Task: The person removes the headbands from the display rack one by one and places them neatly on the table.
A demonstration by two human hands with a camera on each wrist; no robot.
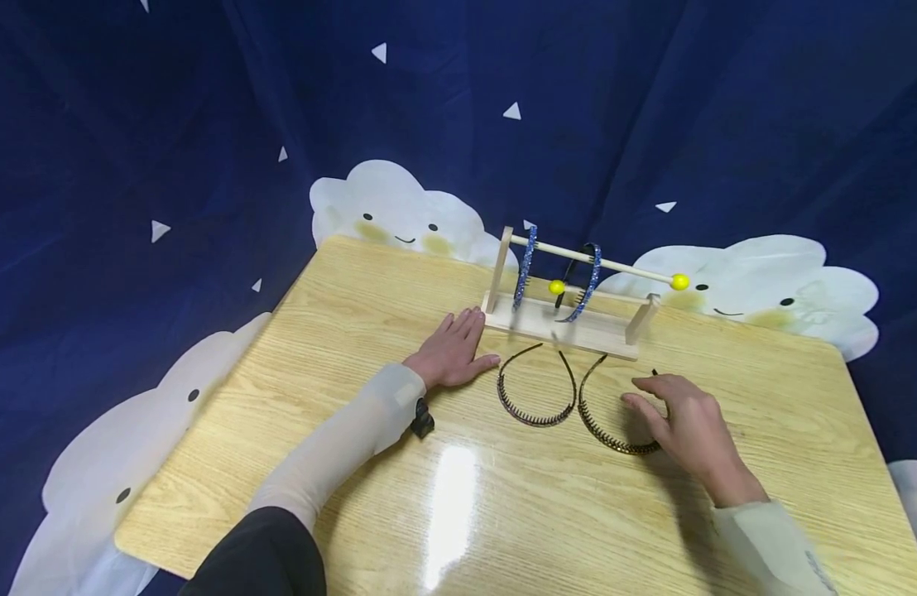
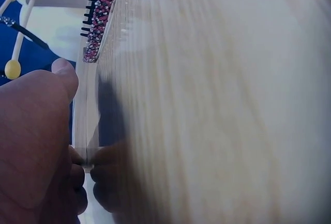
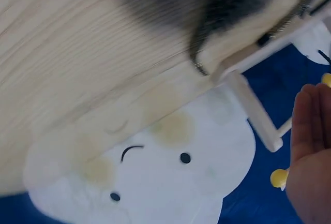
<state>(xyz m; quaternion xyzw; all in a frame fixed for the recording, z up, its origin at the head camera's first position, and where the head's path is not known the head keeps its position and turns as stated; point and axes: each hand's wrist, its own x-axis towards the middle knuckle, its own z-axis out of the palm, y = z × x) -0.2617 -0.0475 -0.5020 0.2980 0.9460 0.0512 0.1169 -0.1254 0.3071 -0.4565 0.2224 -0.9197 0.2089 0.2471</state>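
My left hand (image 1: 449,348) lies flat on the table with its fingers straight, fingertips right at the left end of a wooden headband rack (image 1: 592,335). Beside its thumb, a toothed headband (image 1: 539,422) rests on the tabletop; the left wrist view shows red and silver sparkles on this headband (image 2: 103,17). A second toothed headband (image 1: 615,444), dark and gold-toned, lies to the right. Over its right side hovers my right hand (image 1: 689,426), thumb and fingers apart, covering part of the band. Straight fingers of this hand (image 3: 313,131) show in the right wrist view.
Two sparkly blue headbands, one at left (image 1: 526,269) and one nearer the middle (image 1: 587,290), hang on the rack's upper bar. Yellow balls (image 1: 679,282) cap the bar ends. Behind the wooden table (image 1: 369,290) hangs a dark blue curtain (image 1: 444,108) with white clouds.
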